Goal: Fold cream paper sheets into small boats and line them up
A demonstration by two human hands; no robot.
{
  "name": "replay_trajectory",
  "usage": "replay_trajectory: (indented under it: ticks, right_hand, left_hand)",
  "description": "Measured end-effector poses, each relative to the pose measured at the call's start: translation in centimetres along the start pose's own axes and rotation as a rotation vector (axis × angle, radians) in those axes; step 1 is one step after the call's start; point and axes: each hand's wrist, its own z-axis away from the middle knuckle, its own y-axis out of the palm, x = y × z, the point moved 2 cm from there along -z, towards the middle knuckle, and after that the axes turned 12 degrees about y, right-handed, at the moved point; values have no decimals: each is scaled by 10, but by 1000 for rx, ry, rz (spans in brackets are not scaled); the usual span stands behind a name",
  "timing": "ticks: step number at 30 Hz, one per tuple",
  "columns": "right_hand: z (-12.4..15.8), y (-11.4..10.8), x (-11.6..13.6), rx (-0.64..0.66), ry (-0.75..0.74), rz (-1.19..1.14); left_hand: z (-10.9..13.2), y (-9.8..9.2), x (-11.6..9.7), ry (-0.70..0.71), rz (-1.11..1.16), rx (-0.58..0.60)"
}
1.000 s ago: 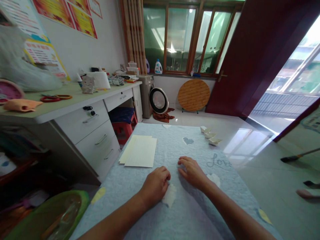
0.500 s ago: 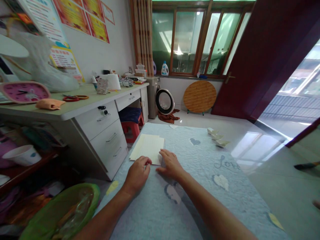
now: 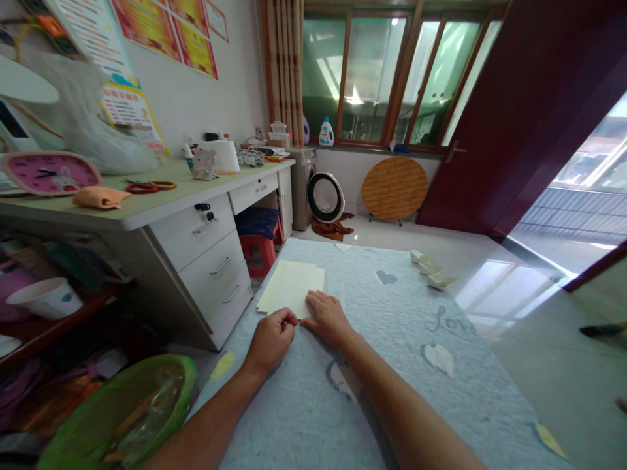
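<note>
Pale yellow sheets of paper (image 3: 289,285) lie in a slightly uneven stack on a table with a light blue patterned cloth (image 3: 372,313). My left hand (image 3: 271,337) is at the near edge of the paper, its fingers curled and pinched together; whatever they hold, if anything, is too small to make out. Beside it my right hand (image 3: 327,318) rests on the paper's near right corner, fingers extended and thumb apart. Several small folded paper shapes (image 3: 431,269) stand in a row at the table's far right edge.
On the left a desk (image 3: 191,196) bears a pink clock (image 3: 51,173), scissors (image 3: 149,187) and an orange cloth (image 3: 100,197). Below is a green basket (image 3: 122,411). A red stool (image 3: 259,251), a washing machine (image 3: 302,189) and a round wooden board (image 3: 394,188) stand beyond.
My right hand has moved left, onto the paper's near corner and closer to my left hand. My left hand's fingers look more curled. The view has shifted slightly.
</note>
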Motion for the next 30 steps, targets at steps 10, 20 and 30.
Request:
replay_trajectory:
  ticks: [10,20,30]
  right_hand:
    - [-4,-10,-20,-15,2,-21]
    - [0,-17,-10,-27,-20,68]
    - [2,-18,-8,-16,-38,123]
  left_hand:
    - [5,15,6,-271,343,52]
    - [3,13,9,-309,503,-198]
    - [-17,7,32,-289,595,-491]
